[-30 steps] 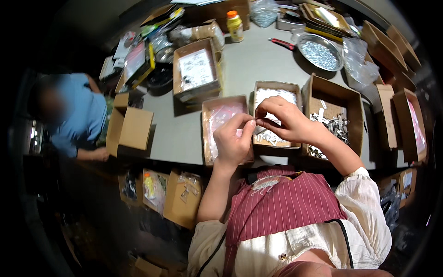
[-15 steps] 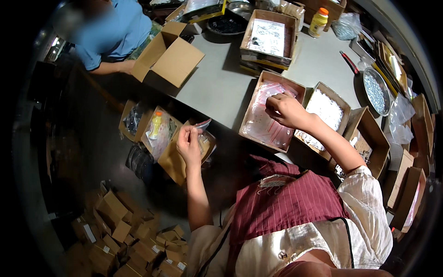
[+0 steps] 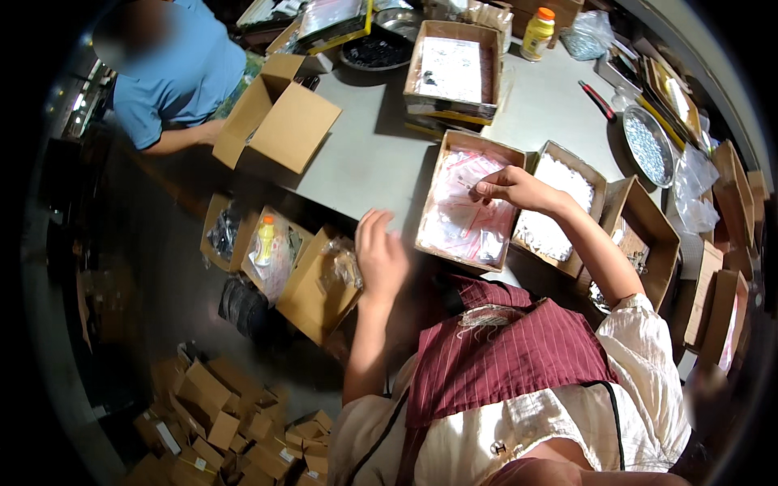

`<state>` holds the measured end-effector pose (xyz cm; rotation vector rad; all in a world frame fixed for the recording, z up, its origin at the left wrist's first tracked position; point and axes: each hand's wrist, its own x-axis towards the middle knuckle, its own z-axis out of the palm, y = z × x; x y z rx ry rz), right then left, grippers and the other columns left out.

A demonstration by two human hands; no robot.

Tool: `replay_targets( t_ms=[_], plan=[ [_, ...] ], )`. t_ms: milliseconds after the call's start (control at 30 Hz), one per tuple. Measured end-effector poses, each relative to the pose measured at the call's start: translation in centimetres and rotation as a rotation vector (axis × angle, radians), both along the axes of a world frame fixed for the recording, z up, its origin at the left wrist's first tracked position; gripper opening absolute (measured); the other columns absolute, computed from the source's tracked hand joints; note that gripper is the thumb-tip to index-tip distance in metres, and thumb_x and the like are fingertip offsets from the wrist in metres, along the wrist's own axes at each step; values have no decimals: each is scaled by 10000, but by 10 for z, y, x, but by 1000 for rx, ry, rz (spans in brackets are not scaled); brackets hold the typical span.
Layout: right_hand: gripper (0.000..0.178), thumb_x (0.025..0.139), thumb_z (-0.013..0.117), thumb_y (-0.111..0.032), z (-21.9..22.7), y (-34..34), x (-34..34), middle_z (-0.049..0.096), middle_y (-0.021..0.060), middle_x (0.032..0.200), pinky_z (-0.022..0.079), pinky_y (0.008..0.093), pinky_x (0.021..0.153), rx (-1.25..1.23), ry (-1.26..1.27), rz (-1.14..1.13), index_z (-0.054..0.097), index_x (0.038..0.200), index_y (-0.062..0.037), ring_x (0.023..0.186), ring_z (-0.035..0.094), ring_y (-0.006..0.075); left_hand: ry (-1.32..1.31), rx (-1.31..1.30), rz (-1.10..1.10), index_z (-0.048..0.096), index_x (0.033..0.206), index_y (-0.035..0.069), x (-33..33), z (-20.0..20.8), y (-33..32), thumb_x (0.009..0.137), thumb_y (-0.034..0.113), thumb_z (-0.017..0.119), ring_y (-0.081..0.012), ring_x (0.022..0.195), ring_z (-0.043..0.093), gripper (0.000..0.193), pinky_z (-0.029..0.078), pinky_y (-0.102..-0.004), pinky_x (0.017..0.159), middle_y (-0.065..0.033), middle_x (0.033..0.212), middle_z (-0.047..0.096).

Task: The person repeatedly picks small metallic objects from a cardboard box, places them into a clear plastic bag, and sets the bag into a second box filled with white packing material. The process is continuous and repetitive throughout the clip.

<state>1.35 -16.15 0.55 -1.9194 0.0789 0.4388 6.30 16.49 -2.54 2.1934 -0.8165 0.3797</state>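
Observation:
My right hand (image 3: 519,188) is over an open cardboard box (image 3: 423,231) of clear plastic bags with red edges (image 3: 454,219). Its thumb and fingers are pinched together; what lies between them is too small to make out. Close to the table's front edge, my left hand (image 3: 381,255) is blurred by motion, its fingers stretched out and nothing seen in it. Left of that hand stands an open carton (image 3: 304,301) with clear plastic packets (image 3: 340,263) inside. A box of small white pieces (image 3: 559,198) sits beside the bag box, under my right wrist.
A co-worker in a blue shirt (image 3: 174,77) sits behind an open carton (image 3: 296,121). Metal bowl of small pale pieces (image 3: 648,146), red-handled tool (image 3: 597,100), yellow bottle (image 3: 537,36) and stacked box (image 3: 450,105) occupy the table (image 3: 356,162). Flattened cartons (image 3: 211,405) lie on the floor.
My left hand has let go of the small red-edged plastic bag and moved right, away from the carton. My right hand stays over the bag box, its fingers now pinched.

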Motion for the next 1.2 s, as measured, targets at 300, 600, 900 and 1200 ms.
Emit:
replay_targets(
  t_ms=[300, 600, 900, 1200],
  plan=[
    [251, 1006, 678, -169, 25, -16, -70, 744, 91, 976, 554, 344, 847, 225, -139, -320, 684, 1133, 48, 887, 708, 166, 64, -156, -524, 519, 1397, -30, -12, 73, -121, 846, 37, 687, -374, 1344, 488, 580, 420, -478, 1116, -207, 1450, 483],
    [557, 809, 684, 79, 49, -2, -135, 646, 103, 972, 532, 370, 826, -177, -447, -499, 554, 1337, -38, 884, 644, 225, 1049, -275, -838, 413, 1493, 5, -26, 62, -168, 918, 168, 772, -206, 1255, 552, 697, 477, -337, 1026, -142, 1382, 527],
    [582, 740, 599, 62, 5, -31, -150, 660, 199, 959, 545, 470, 779, -502, -390, -399, 495, 1307, -18, 936, 660, 412, 707, -7, -649, 733, 1032, -15, -44, 62, -174, 927, 79, 703, -68, 745, 621, 144, 515, -248, 694, -25, 800, 700],
    [289, 750, 723, -102, -57, -45, -115, 684, 191, 827, 577, 475, 727, -974, -199, -101, 632, 1006, -4, 818, 713, 380, 580, 27, -623, 755, 1092, 10, -34, 34, -165, 926, 65, 646, -82, 715, 619, 206, 499, -255, 667, -39, 804, 720]
  ],
)
